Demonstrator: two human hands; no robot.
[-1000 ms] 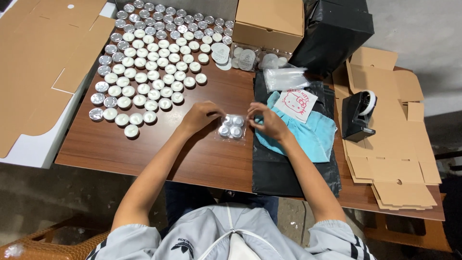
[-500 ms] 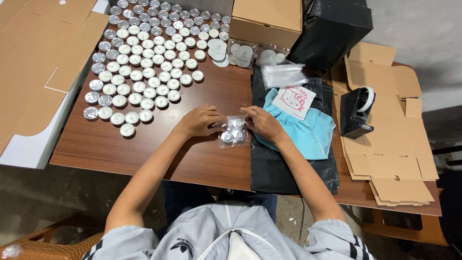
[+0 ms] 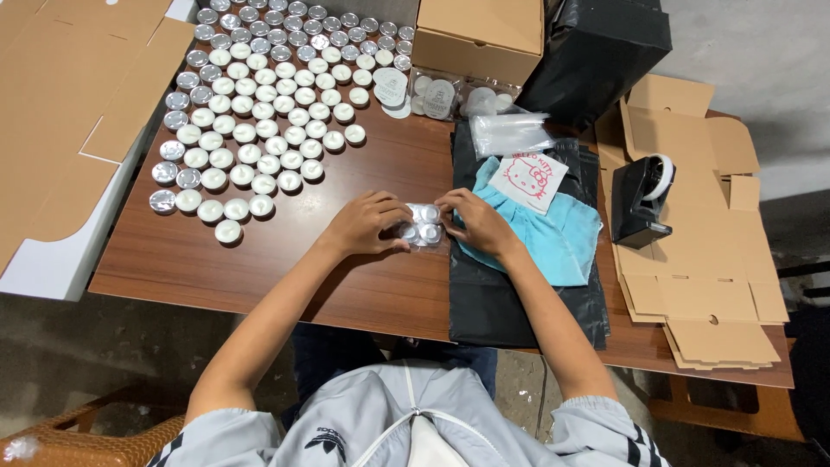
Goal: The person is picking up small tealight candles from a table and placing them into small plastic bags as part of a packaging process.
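over the last second both hands have shifted only a little: they were already pinching the small clear packet of tea lights, and they stay on it, the packet drawn a touch nearer the black plastic sheet. so the work on this packet looks unfinished rather than done.

the left hand [image 3: 367, 225] grips the packet of tea lights [image 3: 420, 225] from its left edge with fingers curled over it; the right hand [image 3: 478, 222] holds the right edge the same way. the packet lies on the table [image 3: 259, 277], just in front of the person, touching the edge of the black plastic sheet [image 3: 510, 303].

counted: four tea lights show inside the packet. the loose tea lights [image 3: 259, 112] stand in rows at upper left, too many to count surely, somewhere near ninety. three or four filled packets [image 3: 441, 95] lie by one closed cardboard box [image 3: 480, 39]. one tape dispenser [image 3: 644, 203], one blue cloth [image 3: 553, 233], one white card [image 3: 529, 180] and one stack of flat cardboard [image 3: 709, 303].
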